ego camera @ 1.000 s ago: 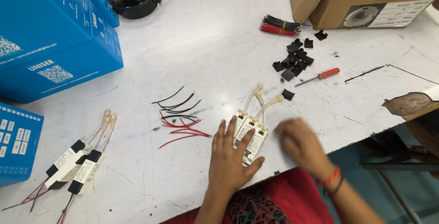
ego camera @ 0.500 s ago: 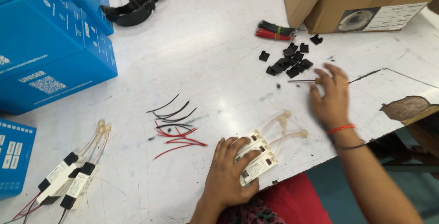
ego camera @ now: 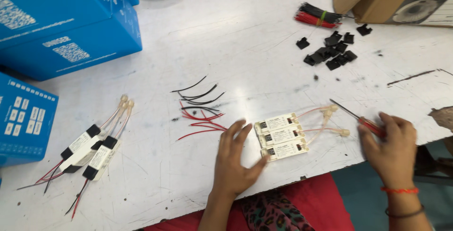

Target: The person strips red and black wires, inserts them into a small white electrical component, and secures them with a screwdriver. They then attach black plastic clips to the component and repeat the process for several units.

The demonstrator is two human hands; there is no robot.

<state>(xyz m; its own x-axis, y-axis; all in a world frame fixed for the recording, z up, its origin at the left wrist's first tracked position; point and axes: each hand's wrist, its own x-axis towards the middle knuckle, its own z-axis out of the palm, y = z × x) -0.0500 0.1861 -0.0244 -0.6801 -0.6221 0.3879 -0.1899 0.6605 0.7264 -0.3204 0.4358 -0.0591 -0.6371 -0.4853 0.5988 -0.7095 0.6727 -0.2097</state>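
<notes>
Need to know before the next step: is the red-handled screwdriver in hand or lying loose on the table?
In hand: the right hand has its fingers curled over the screwdriver's red handle, the shaft pointing up-left.

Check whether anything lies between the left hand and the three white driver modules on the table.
Nothing visible does. The left hand lies flat on the white table with its thumb right against the three white driver modules. The loose red wires lie above the fingers, off to the side. The right hand holds the red-handled screwdriver.
</notes>
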